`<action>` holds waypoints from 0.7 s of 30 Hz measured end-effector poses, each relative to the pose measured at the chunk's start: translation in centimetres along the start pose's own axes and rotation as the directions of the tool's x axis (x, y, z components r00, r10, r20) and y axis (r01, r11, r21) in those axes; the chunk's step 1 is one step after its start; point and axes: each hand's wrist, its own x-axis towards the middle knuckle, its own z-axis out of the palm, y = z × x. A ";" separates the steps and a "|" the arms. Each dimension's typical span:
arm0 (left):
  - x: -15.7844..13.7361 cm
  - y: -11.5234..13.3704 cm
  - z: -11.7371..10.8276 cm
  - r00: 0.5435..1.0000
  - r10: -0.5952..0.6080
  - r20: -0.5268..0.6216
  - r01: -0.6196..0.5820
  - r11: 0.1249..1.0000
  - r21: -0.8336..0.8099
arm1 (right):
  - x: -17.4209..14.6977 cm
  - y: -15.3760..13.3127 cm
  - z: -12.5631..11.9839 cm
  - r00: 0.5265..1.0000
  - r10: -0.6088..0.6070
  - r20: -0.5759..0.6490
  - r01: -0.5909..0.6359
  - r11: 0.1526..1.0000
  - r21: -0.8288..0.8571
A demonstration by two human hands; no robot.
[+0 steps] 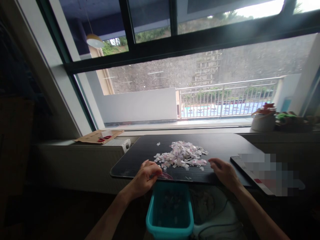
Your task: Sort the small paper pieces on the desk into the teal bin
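Note:
A heap of small torn paper pieces (pixel 183 154), whitish with pink tints, lies on the dark tabletop (pixel 145 150). My left hand (pixel 147 173) is at the table's front edge, left of the heap, its fingers curled in a pinch. Next to its fingertips is a thin, see-through pinkish piece (pixel 166 175); I cannot tell whether the hand grips it. To the right of the heap, my right hand (pixel 223 170) has its fingers drawn together; anything inside them is too small to make out. Below the front edge stands a turquoise bin (pixel 170 230) with bits at its bottom.
A flat, light-edged object (pixel 250 176), partly blurred out, lies at the table's right side. Red-handled scissors (pixel 104 138) rest on brown paper (pixel 92 136) by the radiator (pixel 117 144). A white pot (pixel 263 122) stands on the sill. Cables (pixel 217 226) run beneath the table.

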 end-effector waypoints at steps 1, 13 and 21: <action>0.1 0.1 0.0 1.000 -0.001 -0.010 0.001 1.000 0.001 | 0.0 0.0 0.0 1.000 -0.001 0.000 0.001 1.000 -0.003; -0.4 1.0 0.5 1.000 0.024 0.009 -0.024 0.999 0.032 | -0.1 -0.3 -0.1 1.000 0.007 0.001 -0.007 1.000 0.004; -1.3 -1.6 -0.3 0.985 -0.057 -0.160 0.084 0.982 0.167 | 0.1 0.0 0.0 1.000 0.011 0.015 -0.011 1.000 -0.003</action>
